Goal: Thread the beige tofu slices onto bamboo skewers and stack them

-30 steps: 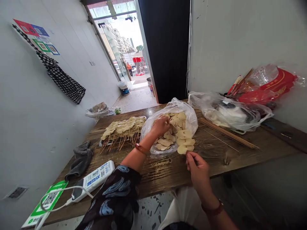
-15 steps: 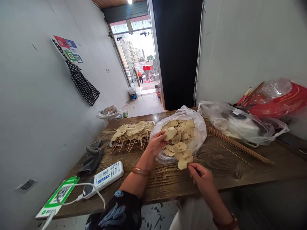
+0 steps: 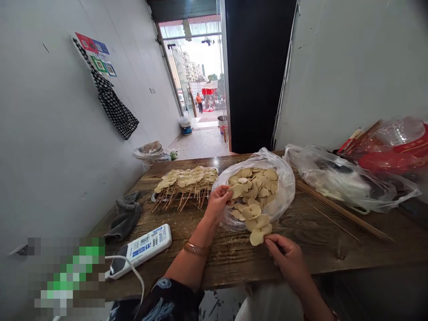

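My left hand [image 3: 219,203] pinches a thin, pale round slice [image 3: 237,191] at the near left of the open plastic bag [image 3: 286,191]. Many similar slices [image 3: 262,185] fill that bag. In front of it, my right hand [image 3: 286,254] is closed at the lower end of a skewer of slices [image 3: 257,228]. Several slices are threaded there in a folded row, and they hide most of the stick. To the left, loaded skewers [image 3: 187,178] lie piled on a tray, their bare sticks pointing toward me.
Right of the bag lie a bundle of thin sticks [image 3: 344,211] and one loose stick [image 3: 329,217]. Behind them are a clear plastic bag [image 3: 337,178] and red packaging [image 3: 388,158]. A grey cloth [image 3: 124,216] and a white power bank [image 3: 142,249] with a cable are at left.
The view has shifted a little, so the table things sit slightly differently in it. Both hands keep their holds, the left on the slice, the right on the skewer.
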The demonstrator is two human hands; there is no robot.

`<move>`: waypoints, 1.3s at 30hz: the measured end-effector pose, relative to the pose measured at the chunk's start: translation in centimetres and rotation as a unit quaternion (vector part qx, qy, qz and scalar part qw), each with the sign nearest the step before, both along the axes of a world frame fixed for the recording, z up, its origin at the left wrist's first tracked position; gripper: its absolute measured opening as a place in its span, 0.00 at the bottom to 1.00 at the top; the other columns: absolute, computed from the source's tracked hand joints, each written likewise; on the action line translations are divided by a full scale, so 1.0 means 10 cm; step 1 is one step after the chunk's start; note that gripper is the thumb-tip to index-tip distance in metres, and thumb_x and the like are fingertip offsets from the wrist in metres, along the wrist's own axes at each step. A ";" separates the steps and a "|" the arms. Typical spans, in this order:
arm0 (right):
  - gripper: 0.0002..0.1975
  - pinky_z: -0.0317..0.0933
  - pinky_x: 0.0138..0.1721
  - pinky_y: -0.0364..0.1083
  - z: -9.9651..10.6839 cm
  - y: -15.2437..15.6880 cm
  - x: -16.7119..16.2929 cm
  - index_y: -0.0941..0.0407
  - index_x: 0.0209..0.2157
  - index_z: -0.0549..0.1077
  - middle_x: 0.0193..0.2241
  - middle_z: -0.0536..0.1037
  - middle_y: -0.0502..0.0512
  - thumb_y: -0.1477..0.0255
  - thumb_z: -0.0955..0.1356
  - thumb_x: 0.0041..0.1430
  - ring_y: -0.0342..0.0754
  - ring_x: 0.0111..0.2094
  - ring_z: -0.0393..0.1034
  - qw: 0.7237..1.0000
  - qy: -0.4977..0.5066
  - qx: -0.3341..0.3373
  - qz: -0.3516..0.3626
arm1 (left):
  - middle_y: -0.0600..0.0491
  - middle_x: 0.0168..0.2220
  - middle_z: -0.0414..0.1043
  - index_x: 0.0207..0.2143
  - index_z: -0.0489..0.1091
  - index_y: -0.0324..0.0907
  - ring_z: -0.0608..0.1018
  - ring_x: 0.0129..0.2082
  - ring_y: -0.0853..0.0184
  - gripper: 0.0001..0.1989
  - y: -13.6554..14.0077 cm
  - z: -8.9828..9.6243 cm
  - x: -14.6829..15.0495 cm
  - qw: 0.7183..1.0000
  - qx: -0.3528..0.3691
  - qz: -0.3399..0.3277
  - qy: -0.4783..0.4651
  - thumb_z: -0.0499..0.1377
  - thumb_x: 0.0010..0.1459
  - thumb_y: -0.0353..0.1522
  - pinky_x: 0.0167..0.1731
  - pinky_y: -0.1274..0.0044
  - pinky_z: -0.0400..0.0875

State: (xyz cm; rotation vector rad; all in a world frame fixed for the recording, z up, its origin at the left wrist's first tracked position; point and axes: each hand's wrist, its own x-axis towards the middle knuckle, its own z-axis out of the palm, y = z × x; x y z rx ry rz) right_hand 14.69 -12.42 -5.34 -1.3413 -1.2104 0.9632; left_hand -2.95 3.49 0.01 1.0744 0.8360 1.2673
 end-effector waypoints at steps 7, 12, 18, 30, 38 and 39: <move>0.15 0.52 0.20 0.40 0.03 -0.02 0.03 0.57 0.31 0.77 0.21 0.68 0.49 0.61 0.65 0.60 0.41 0.20 0.58 0.998 -0.053 0.029 0.003 | 0.58 0.22 0.67 0.32 0.71 0.37 0.66 0.20 0.77 0.16 -0.07 0.07 0.01 0.997 0.047 0.017 0.051 0.68 0.43 0.36 0.20 0.83 0.61; 0.14 0.54 0.20 0.40 0.06 -0.03 0.02 0.56 0.32 0.77 0.22 0.70 0.50 0.62 0.65 0.61 0.42 0.21 0.61 0.995 -0.088 0.039 0.019 | 0.57 0.23 0.67 0.32 0.71 0.37 0.66 0.21 0.76 0.14 -0.11 0.10 0.00 0.996 0.062 0.021 0.054 0.67 0.44 0.35 0.21 0.82 0.61; 0.14 0.55 0.20 0.40 0.08 -0.03 0.00 0.56 0.31 0.77 0.23 0.73 0.52 0.63 0.64 0.61 0.43 0.22 0.65 0.992 -0.115 0.057 0.018 | 0.57 0.24 0.67 0.31 0.71 0.38 0.66 0.22 0.76 0.12 -0.11 0.12 0.00 0.995 0.074 0.031 0.057 0.66 0.44 0.34 0.22 0.82 0.60; 0.14 0.62 0.28 0.42 0.12 -0.02 -0.02 0.56 0.30 0.78 0.23 0.75 0.52 0.64 0.64 0.61 0.45 0.26 0.68 0.985 -0.152 0.082 0.012 | 0.56 0.25 0.70 0.29 0.73 0.38 0.68 0.26 0.74 0.07 -0.13 0.18 -0.02 0.987 0.115 0.051 0.102 0.64 0.44 0.29 0.27 0.82 0.60; 0.14 0.63 0.31 0.43 0.11 -0.01 -0.02 0.55 0.30 0.78 0.24 0.76 0.52 0.63 0.64 0.61 0.47 0.27 0.70 0.984 -0.159 0.081 -0.004 | 0.58 0.22 0.67 0.28 0.74 0.40 0.65 0.22 0.74 0.04 -0.16 0.19 0.00 0.967 0.146 0.065 0.198 0.63 0.45 0.29 0.24 0.82 0.57; 0.14 0.63 0.32 0.43 0.11 -0.02 -0.03 0.55 0.30 0.78 0.25 0.76 0.52 0.64 0.64 0.61 0.47 0.28 0.70 0.984 -0.158 0.084 -0.004 | 0.58 0.22 0.67 0.28 0.74 0.40 0.65 0.22 0.74 0.04 -0.17 0.20 0.00 0.964 0.151 0.069 0.206 0.63 0.45 0.29 0.24 0.82 0.57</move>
